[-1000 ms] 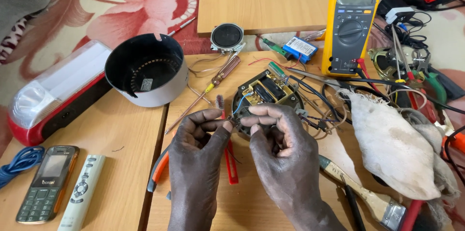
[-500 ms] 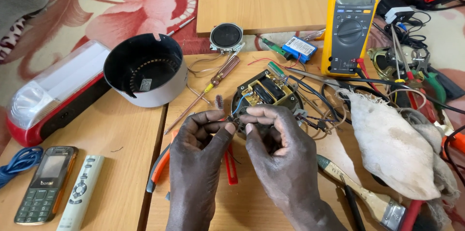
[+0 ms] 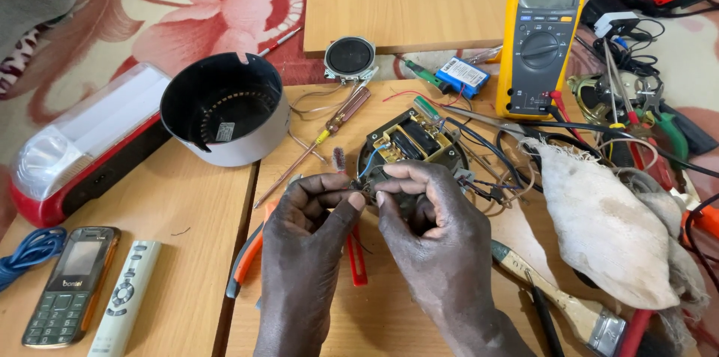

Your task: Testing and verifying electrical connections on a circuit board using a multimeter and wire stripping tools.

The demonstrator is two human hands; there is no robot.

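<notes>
My left hand [image 3: 311,218] and my right hand [image 3: 427,218] meet at the middle of the wooden table [image 3: 187,252], fingertips pinched together on thin wires [image 3: 367,170] that run from a round circuit board [image 3: 410,140] just beyond them. Blue and black leads come off the board toward my fingers. Under my left hand lie pliers with orange and red handles [image 3: 247,259]. What exactly sits between my fingertips is hidden.
A black round housing [image 3: 225,113] stands at the left, a red-and-white lamp [image 3: 82,147] beside it. A yellow multimeter [image 3: 541,38], small speaker [image 3: 350,56], screwdriver [image 3: 333,121], blue battery [image 3: 463,74], cloth [image 3: 607,222], paintbrush [image 3: 562,304], phone [image 3: 71,282] and remote [image 3: 123,297] surround me.
My hands have stayed pinched on the wires near the board, with only slight finger shifts. Nothing else on the table has moved.
</notes>
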